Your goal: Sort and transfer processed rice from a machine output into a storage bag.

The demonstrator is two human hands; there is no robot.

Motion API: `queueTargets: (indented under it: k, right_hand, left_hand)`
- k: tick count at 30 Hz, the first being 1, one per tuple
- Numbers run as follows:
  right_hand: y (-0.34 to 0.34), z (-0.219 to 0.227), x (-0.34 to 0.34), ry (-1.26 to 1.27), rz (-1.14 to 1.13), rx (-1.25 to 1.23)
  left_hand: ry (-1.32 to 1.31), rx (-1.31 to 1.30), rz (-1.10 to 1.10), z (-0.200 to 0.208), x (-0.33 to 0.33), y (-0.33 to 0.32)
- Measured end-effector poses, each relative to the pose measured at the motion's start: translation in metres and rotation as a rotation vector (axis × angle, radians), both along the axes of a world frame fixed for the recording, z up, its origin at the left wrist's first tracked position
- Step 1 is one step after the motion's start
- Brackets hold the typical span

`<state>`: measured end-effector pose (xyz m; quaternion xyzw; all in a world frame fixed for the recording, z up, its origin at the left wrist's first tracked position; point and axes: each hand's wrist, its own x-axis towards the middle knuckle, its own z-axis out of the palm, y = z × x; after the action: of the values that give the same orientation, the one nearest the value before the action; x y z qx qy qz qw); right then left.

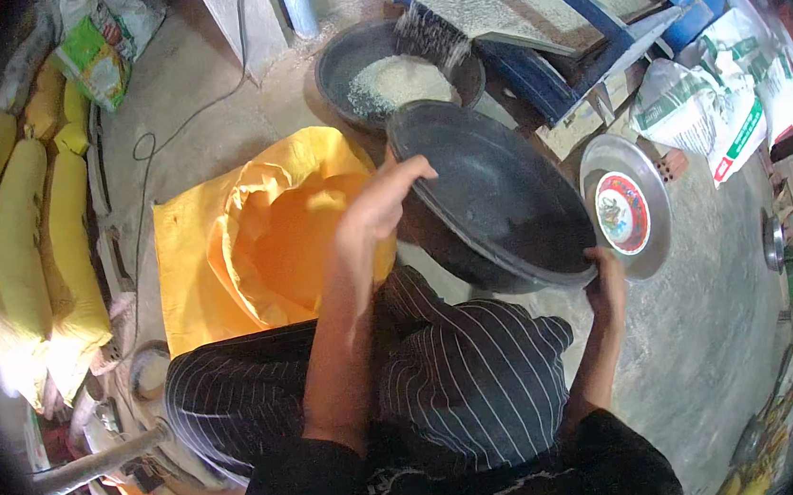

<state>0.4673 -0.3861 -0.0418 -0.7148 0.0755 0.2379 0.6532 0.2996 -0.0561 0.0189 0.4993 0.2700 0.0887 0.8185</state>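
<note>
Head | left hand [385, 203] | right hand [607, 283] | outstretched, pinching tilted black basin [496, 195] by rim

Green-and-red print [741, 138] on white sacks [720, 87]

Full yellow sacks [14, 241] line the left; a dark cable [242, 24] crosses the floor [708, 313]; a red-rimmed dish [623, 213] sits in a metal bowl [660, 241] near white bags [678, 101].
</note>
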Motion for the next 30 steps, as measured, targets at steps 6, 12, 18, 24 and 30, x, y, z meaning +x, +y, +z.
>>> queueTargets:
  k: [6, 12, 18, 24, 30]
  right_hand:
    - [0.06, 0.079, 0.033, -0.105, 0.064, 0.288]
    - [0.096, 0.099, 0.084, -0.133, 0.024, 0.25]
    - [0.148, 0.102, 0.098, -0.169, 0.004, 0.35]
    - [0.2, 0.087, 0.095, -0.129, 0.043, 0.444]
    - [0.245, 0.031, 0.121, -0.037, 0.074, 0.522]
  left_hand:
    - [-0.042, -0.231, 0.01, 0.038, 0.006, 0.032]
    - [-0.052, -0.243, 0.068, 0.036, 0.028, 0.054]
    - [-0.093, -0.303, 0.109, 0.028, 0.038, 0.09]
    - [-0.124, -0.243, 0.119, 0.021, 0.036, 0.135]
    - [-0.024, -0.241, 0.148, 0.004, 0.049, 0.177]
